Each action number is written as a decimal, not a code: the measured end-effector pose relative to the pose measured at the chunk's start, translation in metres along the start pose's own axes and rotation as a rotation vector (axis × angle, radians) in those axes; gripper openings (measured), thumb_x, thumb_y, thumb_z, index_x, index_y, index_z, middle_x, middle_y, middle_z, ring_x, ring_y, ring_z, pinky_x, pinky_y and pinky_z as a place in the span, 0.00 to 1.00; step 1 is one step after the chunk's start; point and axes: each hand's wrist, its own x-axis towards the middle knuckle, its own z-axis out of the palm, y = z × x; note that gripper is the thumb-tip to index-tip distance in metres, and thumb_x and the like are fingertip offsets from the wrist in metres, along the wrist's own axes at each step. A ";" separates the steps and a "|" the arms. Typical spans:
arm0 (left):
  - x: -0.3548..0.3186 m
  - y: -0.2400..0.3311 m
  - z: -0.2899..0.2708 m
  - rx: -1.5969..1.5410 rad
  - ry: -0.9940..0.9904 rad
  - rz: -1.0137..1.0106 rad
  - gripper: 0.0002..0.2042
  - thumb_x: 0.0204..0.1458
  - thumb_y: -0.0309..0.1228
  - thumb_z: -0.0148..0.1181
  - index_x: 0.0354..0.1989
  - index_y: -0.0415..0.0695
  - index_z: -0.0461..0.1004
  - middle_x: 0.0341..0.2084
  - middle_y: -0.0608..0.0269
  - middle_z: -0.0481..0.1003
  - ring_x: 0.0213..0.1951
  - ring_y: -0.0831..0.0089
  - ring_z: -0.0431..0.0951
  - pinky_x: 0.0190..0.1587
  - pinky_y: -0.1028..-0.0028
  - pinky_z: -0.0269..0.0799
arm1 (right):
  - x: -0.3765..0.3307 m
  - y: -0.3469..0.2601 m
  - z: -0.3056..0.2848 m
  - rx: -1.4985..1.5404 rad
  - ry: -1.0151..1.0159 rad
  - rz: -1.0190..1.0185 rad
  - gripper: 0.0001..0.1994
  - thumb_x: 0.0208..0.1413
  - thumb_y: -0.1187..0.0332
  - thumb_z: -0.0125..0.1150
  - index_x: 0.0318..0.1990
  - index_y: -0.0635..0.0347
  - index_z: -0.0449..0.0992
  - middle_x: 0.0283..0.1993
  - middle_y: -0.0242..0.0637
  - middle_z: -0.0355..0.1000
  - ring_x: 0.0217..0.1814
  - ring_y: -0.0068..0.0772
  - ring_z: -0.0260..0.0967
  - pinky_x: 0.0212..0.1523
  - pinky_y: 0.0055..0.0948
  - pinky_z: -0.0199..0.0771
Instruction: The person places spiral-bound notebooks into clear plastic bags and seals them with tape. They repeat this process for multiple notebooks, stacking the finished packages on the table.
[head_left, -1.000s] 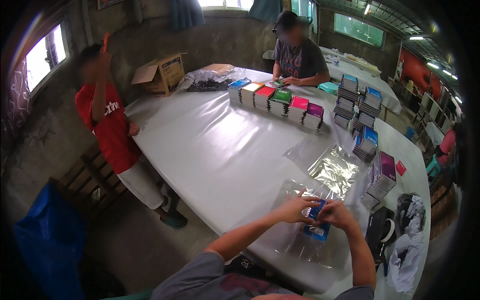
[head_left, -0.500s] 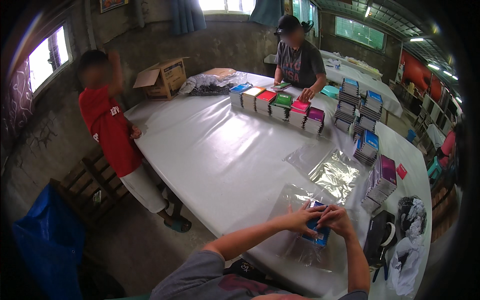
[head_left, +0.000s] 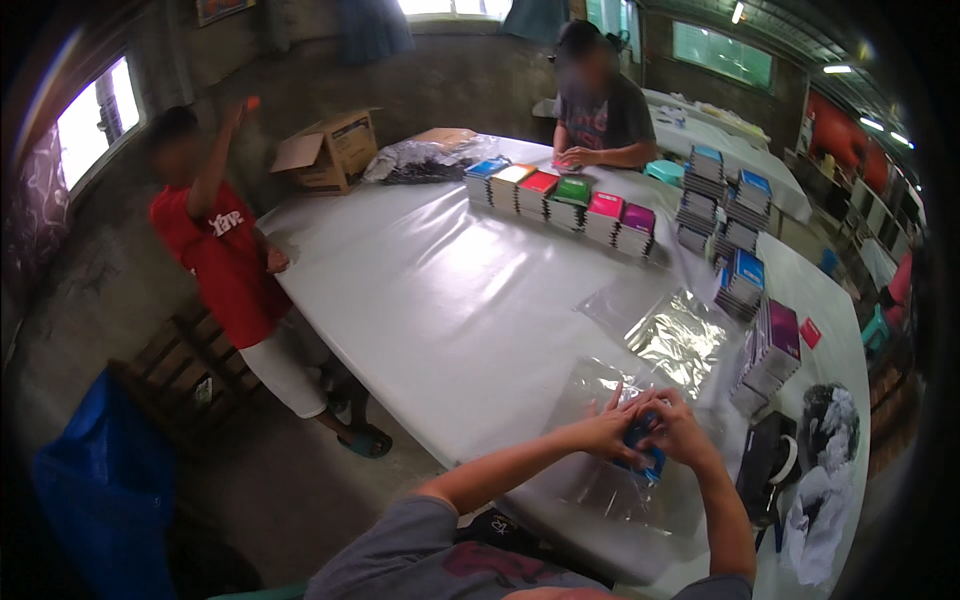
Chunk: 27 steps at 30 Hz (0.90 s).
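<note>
A blue notebook (head_left: 652, 465) lies near the table's front edge, partly hidden by my hands. My left hand (head_left: 608, 432) spans it from the left, thumb near its lower side and fingers reaching over the top. From the right, my right hand (head_left: 680, 430) curls over the same notebook, its fingertips close to the left ones and slightly blurred. Around and under the notebook spreads clear plastic wrapping (head_left: 590, 385). Just beyond are more shiny clear plastic sheets (head_left: 680, 340).
Notebook stacks (head_left: 570, 200) in several colours line the far side; taller stacks (head_left: 768, 350) stand at right. A black tape dispenser (head_left: 762, 462) and crumpled plastic (head_left: 825, 480) sit beside my right arm. One person (head_left: 605, 110) works across the table (head_left: 400, 290); another (head_left: 225, 240) stands left.
My right hand has gone from a pinch above the notebook to curling over it, close to my left fingers. The person across has drawn both hands together; the person at left has raised an arm.
</note>
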 end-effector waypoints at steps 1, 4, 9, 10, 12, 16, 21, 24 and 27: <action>0.000 -0.022 0.005 -0.140 0.043 0.150 0.57 0.30 0.52 0.72 0.68 0.53 0.39 0.68 0.57 0.35 0.68 0.51 0.27 0.61 0.42 0.36 | 0.010 -0.018 0.004 0.015 -0.029 0.007 0.30 0.30 0.77 0.71 0.48 0.54 0.70 0.58 0.46 0.57 0.49 0.46 0.68 0.45 0.37 0.72; 0.027 -0.008 0.030 -0.559 0.172 0.286 0.63 0.32 0.53 0.71 0.67 0.40 0.29 0.67 0.44 0.35 0.68 0.55 0.36 0.67 0.63 0.36 | -0.020 0.033 -0.012 -0.352 0.134 -0.303 0.41 0.28 0.77 0.68 0.58 0.55 0.59 0.63 0.50 0.50 0.65 0.57 0.49 0.52 0.41 0.70; 0.051 -0.009 0.027 -0.484 0.427 0.249 0.21 0.46 0.46 0.63 0.44 0.46 0.73 0.62 0.41 0.51 0.64 0.50 0.50 0.64 0.56 0.47 | 0.005 0.024 -0.017 -0.353 0.047 -0.252 0.48 0.34 0.75 0.69 0.65 0.50 0.47 0.64 0.47 0.48 0.68 0.55 0.43 0.63 0.43 0.57; 0.062 -0.020 0.029 -0.278 0.447 0.283 0.22 0.45 0.45 0.65 0.46 0.47 0.72 0.62 0.42 0.50 0.64 0.50 0.52 0.63 0.56 0.50 | 0.013 0.036 -0.017 -0.455 0.020 -0.298 0.49 0.36 0.78 0.66 0.67 0.48 0.43 0.67 0.45 0.43 0.69 0.55 0.40 0.63 0.41 0.58; 0.079 -0.048 0.040 0.145 0.437 0.296 0.25 0.43 0.43 0.67 0.50 0.48 0.71 0.63 0.43 0.47 0.62 0.51 0.55 0.61 0.56 0.56 | 0.017 0.008 -0.006 -0.362 -0.013 -0.273 0.51 0.36 0.79 0.68 0.68 0.47 0.41 0.66 0.57 0.38 0.66 0.58 0.45 0.53 0.40 0.71; 0.073 -0.029 0.029 -0.128 0.203 0.146 0.26 0.42 0.43 0.67 0.50 0.48 0.70 0.63 0.43 0.46 0.62 0.51 0.56 0.59 0.56 0.58 | 0.016 0.002 -0.009 -0.435 -0.004 -0.195 0.54 0.33 0.80 0.70 0.68 0.46 0.41 0.67 0.56 0.35 0.62 0.55 0.54 0.46 0.33 0.76; 0.060 -0.019 0.016 -0.225 0.098 0.072 0.27 0.41 0.42 0.68 0.51 0.48 0.69 0.64 0.43 0.45 0.61 0.51 0.58 0.57 0.57 0.60 | 0.021 0.016 -0.006 -0.223 -0.120 0.018 0.61 0.26 0.85 0.72 0.68 0.45 0.37 0.69 0.48 0.29 0.53 0.40 0.64 0.39 0.28 0.79; 0.054 -0.019 0.014 -0.244 0.079 0.050 0.28 0.40 0.42 0.68 0.52 0.49 0.69 0.64 0.44 0.44 0.60 0.51 0.58 0.56 0.57 0.62 | 0.022 0.012 -0.006 -0.082 -0.208 0.110 0.62 0.25 0.87 0.71 0.68 0.46 0.36 0.69 0.43 0.25 0.52 0.39 0.65 0.41 0.27 0.79; 0.049 -0.021 0.014 -0.258 0.064 0.035 0.29 0.40 0.41 0.69 0.53 0.49 0.68 0.64 0.44 0.43 0.60 0.51 0.59 0.55 0.58 0.63 | 0.017 0.003 -0.007 -0.153 -0.200 -0.004 0.60 0.27 0.80 0.73 0.68 0.47 0.37 0.70 0.45 0.29 0.53 0.47 0.63 0.46 0.33 0.76</action>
